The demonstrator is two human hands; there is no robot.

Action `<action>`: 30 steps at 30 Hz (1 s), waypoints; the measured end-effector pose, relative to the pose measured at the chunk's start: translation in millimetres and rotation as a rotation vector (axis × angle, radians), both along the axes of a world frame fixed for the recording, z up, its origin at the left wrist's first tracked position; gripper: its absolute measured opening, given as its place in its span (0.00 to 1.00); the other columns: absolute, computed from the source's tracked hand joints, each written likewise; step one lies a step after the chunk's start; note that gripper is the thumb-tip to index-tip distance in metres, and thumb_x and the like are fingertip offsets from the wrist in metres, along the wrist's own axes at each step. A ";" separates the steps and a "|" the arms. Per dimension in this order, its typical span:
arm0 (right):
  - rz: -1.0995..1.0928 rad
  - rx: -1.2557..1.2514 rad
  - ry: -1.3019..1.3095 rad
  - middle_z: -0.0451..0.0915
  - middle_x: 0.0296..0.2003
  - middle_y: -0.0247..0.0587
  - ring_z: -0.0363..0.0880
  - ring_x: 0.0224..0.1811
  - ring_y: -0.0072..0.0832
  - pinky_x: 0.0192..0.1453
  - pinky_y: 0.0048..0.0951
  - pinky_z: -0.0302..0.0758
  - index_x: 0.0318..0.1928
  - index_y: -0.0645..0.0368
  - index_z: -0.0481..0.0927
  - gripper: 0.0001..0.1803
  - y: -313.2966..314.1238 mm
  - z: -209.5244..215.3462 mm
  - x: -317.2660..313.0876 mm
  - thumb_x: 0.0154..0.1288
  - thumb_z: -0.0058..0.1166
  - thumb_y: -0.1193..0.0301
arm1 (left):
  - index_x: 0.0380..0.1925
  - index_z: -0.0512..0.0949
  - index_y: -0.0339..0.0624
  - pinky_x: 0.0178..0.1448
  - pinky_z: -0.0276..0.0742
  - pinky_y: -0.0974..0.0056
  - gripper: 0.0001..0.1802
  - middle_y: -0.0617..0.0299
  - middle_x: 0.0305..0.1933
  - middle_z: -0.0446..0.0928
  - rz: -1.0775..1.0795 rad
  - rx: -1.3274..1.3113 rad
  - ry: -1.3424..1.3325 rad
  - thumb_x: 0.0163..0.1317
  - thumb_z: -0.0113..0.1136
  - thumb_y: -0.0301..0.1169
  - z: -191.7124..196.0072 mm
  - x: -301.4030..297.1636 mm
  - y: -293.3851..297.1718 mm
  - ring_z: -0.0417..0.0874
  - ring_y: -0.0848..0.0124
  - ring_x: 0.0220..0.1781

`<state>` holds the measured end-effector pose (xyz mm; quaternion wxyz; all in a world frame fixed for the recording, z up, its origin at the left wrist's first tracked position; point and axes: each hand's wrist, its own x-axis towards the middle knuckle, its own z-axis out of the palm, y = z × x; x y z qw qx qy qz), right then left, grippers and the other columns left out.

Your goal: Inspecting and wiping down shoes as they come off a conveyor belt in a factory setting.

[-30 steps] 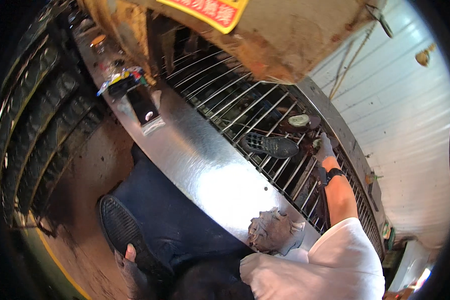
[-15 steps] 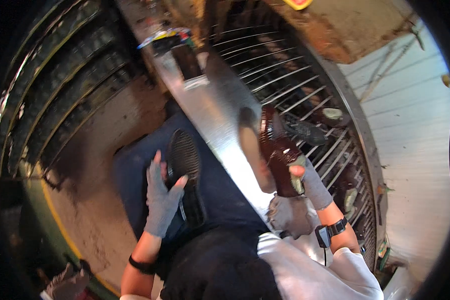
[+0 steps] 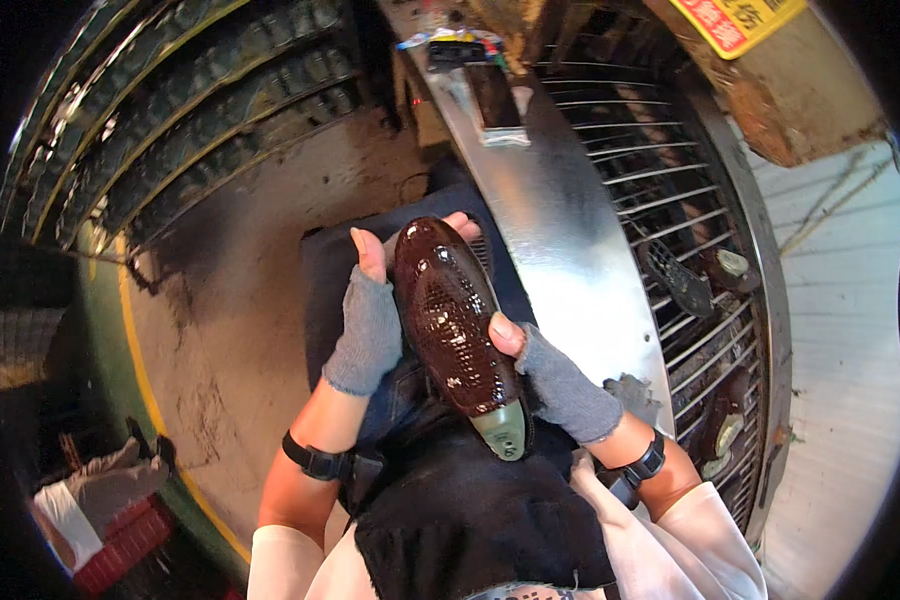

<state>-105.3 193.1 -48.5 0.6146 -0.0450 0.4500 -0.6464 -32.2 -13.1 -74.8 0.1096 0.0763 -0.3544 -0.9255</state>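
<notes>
A glossy dark reddish-brown shoe upper (image 3: 445,310), stretched over a green shoe last (image 3: 501,432), lies slanted above my lap, toe pointing away. My left hand (image 3: 368,330), in a grey fingerless glove, is round the toe end; its thumb sticks up on the left and its fingertips show past the toe. My right hand (image 3: 562,385), gloved the same way, grips the right side near the heel, thumb on top. A strip of a black ridged shoe sole (image 3: 484,256) shows beside the toe. The upper hides the rest of it.
A shiny metal bench (image 3: 560,230) runs along my right, with a dark flat object (image 3: 492,95) at its far end. Beyond it a barred rack (image 3: 660,165) carries more shoes, one of them black (image 3: 678,280). Tiered racks (image 3: 200,110) stand far left.
The right hand has brought the brown upper on its last from over the bench to above my lap. The black sole, in plain sight before, is now mostly covered. The view has turned.
</notes>
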 end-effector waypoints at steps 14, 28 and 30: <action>-0.144 -0.070 -0.063 0.87 0.55 0.58 0.92 0.51 0.43 0.57 0.41 0.91 0.72 0.66 0.73 0.46 13.5 -19.0 -29.4 0.78 0.49 0.35 | 0.68 0.78 0.34 0.69 0.79 0.65 0.29 0.53 0.62 0.84 0.006 -0.267 -0.068 0.79 0.56 0.46 -6.5 -23.5 -46.6 0.85 0.67 0.59; 0.008 -0.005 0.076 0.87 0.57 0.44 0.89 0.54 0.27 0.59 0.28 0.86 0.70 0.63 0.77 0.39 -25.8 -19.9 2.5 0.84 0.44 0.39 | 0.79 0.66 0.37 0.67 0.85 0.59 0.44 0.45 0.67 0.81 0.015 -0.346 -0.080 0.83 0.37 0.65 3.7 2.8 -33.2 0.84 0.64 0.62; 0.015 -0.001 0.080 0.87 0.57 0.45 0.89 0.54 0.27 0.59 0.28 0.86 0.70 0.63 0.77 0.40 -24.3 -23.5 2.4 0.84 0.44 0.38 | 0.79 0.66 0.37 0.67 0.84 0.59 0.45 0.44 0.66 0.81 0.024 -0.354 -0.090 0.83 0.37 0.65 4.6 3.6 -33.8 0.84 0.63 0.62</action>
